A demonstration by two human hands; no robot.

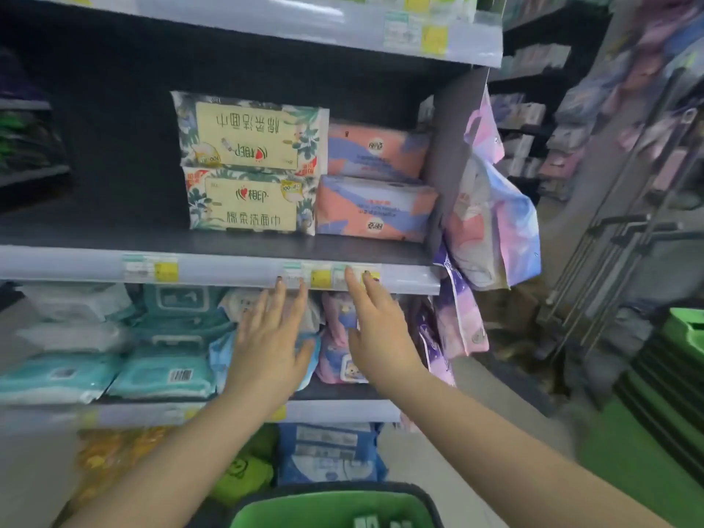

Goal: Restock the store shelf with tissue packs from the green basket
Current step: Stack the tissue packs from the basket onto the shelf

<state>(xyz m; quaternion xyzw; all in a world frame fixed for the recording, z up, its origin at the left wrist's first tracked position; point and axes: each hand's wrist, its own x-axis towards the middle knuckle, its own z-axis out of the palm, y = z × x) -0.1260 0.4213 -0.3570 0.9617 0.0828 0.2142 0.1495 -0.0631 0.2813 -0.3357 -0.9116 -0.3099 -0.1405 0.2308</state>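
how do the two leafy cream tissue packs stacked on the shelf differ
The top leafy pack is upside down, its printing inverted; the bottom leafy pack reads upright. The top one rests on the other; the bottom one sits directly on the shelf. The top one sits slightly further left. Both show the same cream label with leaf borders and stand beside the stacked pink and purple packs.
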